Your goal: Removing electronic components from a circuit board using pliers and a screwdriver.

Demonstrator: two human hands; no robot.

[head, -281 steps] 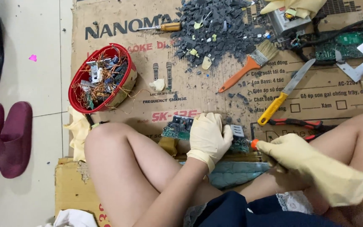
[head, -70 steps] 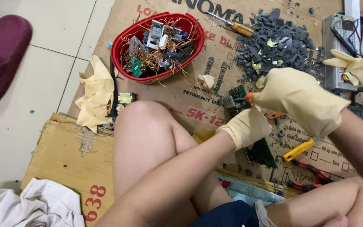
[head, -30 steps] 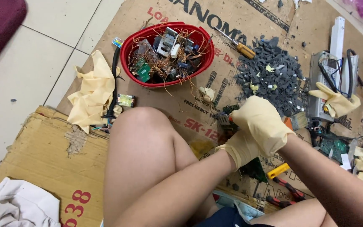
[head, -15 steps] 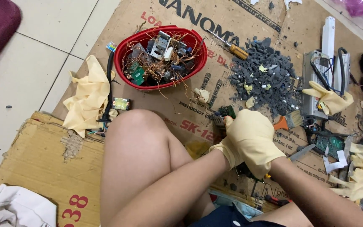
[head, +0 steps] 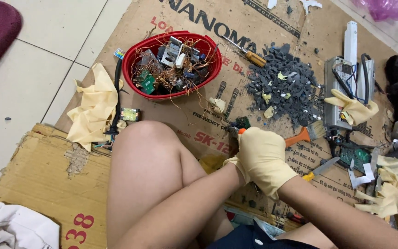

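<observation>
I'm looking down at both gloved hands bunched together just past my knee. My right hand [head: 266, 154] is lying over my left hand [head: 238, 163], hiding its grip, so I cannot tell how it's closed. The right is curling shut around an orange tool [head: 241, 131], pressing at a green board [head: 242, 122]. The red basket [head: 137, 57] is sitting far left, the chip pile [head: 284, 90] far right.
</observation>
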